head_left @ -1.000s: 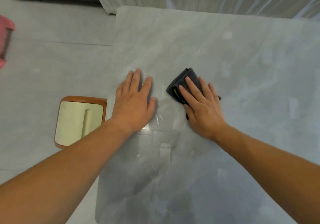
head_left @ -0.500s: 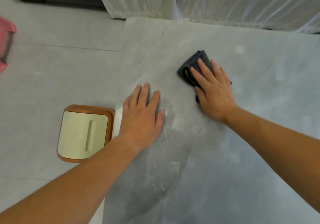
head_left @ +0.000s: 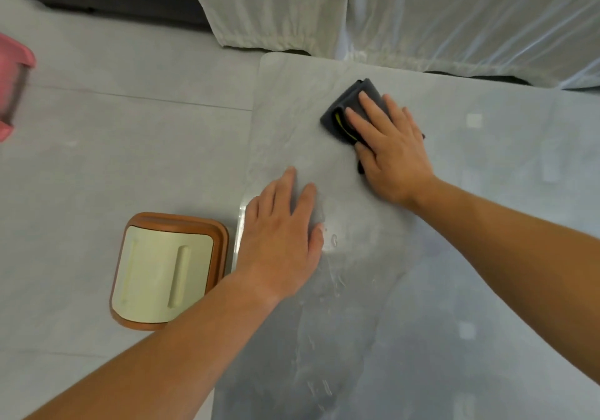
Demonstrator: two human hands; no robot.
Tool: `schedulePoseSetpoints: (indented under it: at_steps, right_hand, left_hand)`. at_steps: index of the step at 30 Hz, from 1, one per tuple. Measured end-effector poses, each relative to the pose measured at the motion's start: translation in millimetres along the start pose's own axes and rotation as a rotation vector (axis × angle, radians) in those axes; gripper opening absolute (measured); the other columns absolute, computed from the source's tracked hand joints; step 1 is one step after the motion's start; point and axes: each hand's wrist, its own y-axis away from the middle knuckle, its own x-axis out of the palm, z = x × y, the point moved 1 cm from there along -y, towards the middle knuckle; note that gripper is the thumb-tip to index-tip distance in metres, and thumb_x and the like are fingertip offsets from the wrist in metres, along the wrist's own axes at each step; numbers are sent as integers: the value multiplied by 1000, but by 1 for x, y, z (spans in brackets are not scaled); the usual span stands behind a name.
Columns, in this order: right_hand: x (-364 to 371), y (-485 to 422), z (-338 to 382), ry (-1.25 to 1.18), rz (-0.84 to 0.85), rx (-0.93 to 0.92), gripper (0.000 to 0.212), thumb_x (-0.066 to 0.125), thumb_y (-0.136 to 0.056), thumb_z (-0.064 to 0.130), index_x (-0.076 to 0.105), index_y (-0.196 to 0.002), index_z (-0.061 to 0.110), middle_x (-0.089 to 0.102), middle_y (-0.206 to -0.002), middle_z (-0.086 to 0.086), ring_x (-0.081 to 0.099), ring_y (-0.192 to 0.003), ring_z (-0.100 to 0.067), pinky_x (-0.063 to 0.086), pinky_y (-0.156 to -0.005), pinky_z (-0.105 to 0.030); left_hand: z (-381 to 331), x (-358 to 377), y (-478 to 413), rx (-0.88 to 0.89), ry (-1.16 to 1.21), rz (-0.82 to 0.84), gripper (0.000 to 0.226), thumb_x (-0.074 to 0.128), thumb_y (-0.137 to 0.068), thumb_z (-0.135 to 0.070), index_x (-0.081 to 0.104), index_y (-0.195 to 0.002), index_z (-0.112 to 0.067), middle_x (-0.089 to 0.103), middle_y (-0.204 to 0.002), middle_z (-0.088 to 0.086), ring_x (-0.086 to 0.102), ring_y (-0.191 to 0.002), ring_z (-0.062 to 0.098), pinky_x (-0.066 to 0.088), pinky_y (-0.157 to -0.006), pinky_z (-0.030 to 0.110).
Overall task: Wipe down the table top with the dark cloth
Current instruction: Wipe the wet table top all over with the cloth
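The dark cloth (head_left: 354,108) is pressed flat under the right hand (head_left: 394,150) near the table top (head_left: 487,257)'s far left corner; the left hand (head_left: 282,237) is spread flat at its left edge.

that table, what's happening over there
A person is wiping a grey table top. The right hand lies flat on a folded dark cloth, pressing it down near the far left corner. The left hand rests flat, fingers spread, by the left edge, bracing. Faint smears show near it. A brown and cream stool stands on the floor beside the table.
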Motion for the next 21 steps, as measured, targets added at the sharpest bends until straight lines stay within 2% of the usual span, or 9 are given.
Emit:
schedulePoseSetpoints:
  at_steps: [4, 6, 9, 12, 14, 16, 18, 21]
  right_hand:
    - [-5, -50, 1, -69, -91, 306, 54, 33, -103, 32, 23, -156, 33, 9, -167, 4, 3, -153, -32, 2, -123, -49]
    - [-2, -57, 19, -85, -111, 378, 54, 31, -104, 33, 20, -157, 34, 6, -168, 5, -1, -153, -33, 0, -123, -49]
    - [6, -32, 37, -58, -39, 144, 54, 33, -104, 32, 23, -157, 33, 7, -168, 4, 0, -153, -34, 1, -123, -50]
    - [3, -16, 18, -3, 24, -79, 55, 36, -101, 33, 31, -155, 28, 18, -166, 1, 11, -151, -37, 9, -121, -53]
    - [-4, -33, -2, 6, -38, -19, 55, 38, -99, 31, 34, -154, 26, 22, -165, -2, 16, -150, -38, 15, -120, -53]
    - [-10, -50, -11, -43, -76, 185, 54, 36, -102, 30, 30, -155, 27, 16, -166, 0, 11, -151, -36, 11, -122, -48]
    - [-10, -52, -5, -74, -108, 296, 53, 34, -104, 30, 26, -156, 28, 12, -167, 1, 7, -152, -34, 7, -123, -47]
    - [5, -12, 16, -52, -117, 167, 55, 39, -100, 27, 32, -154, 25, 19, -166, -4, 15, -150, -40, 17, -119, -55]
  left_hand:
    - [14, 1, -12, -1, -15, -29, 60, 29, -95, -47, 33, -150, -21, 21, -163, 15, 17, -147, 31, 22, -114, 47]
    - [16, 3, -12, 1, -8, -45, 60, 30, -95, -46, 35, -150, -22, 23, -163, 13, 19, -148, 29, 20, -112, 44]
    - [15, 3, -10, -16, 19, -42, 60, 33, -95, -46, 33, -152, -24, 20, -165, 11, 18, -150, 27, 24, -112, 44]
    - [15, 2, -10, -20, 23, -34, 60, 34, -96, -45, 31, -152, -25, 19, -165, 10, 18, -150, 27, 28, -112, 45]
    - [17, 3, -11, -15, 14, -28, 60, 31, -96, -46, 30, -153, -25, 18, -166, 10, 17, -151, 27, 28, -112, 45]
    - [18, 4, -11, -10, 15, -26, 61, 29, -96, -46, 30, -153, -26, 17, -166, 9, 16, -151, 26, 27, -112, 45]
    - [18, 4, -10, -3, 34, -26, 61, 29, -96, -46, 30, -154, -26, 16, -166, 8, 15, -151, 25, 26, -113, 44]
    - [18, 2, -9, -13, 127, -37, 62, 31, -94, -44, 33, -151, -21, 16, -167, 4, 13, -152, 21, 24, -114, 43]
